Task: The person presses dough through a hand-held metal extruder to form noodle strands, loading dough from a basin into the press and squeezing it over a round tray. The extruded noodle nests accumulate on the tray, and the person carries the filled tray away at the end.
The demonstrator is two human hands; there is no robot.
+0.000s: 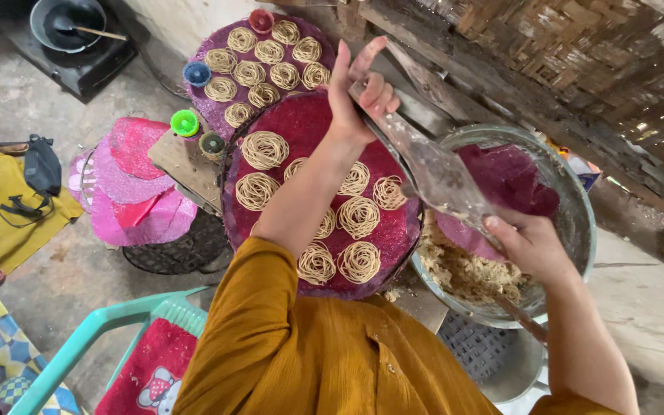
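Above noodle tray point(393, 238) | both hands' fingers clamp press point(432, 173) | dough bowl point(578, 223) beside

Both hands point(363, 92) point(528, 242) gripping clear piping bag point(439, 173) over noodle-nest tray point(309, 123)

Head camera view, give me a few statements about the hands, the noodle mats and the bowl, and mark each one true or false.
1. Both hands grip one clear plastic bag. True: the left hand holds its upper end and the right hand its lower end.
2. The bag is held over a metal bowl with crumbly dough in it. True.
3. The round mat nearest the person is bare. False: coiled noodle nests lie on its dark red surface.
4. The person wears a blue sleeve. False: the sleeve is mustard yellow.
5. A second mat of nests lies farther away. True.
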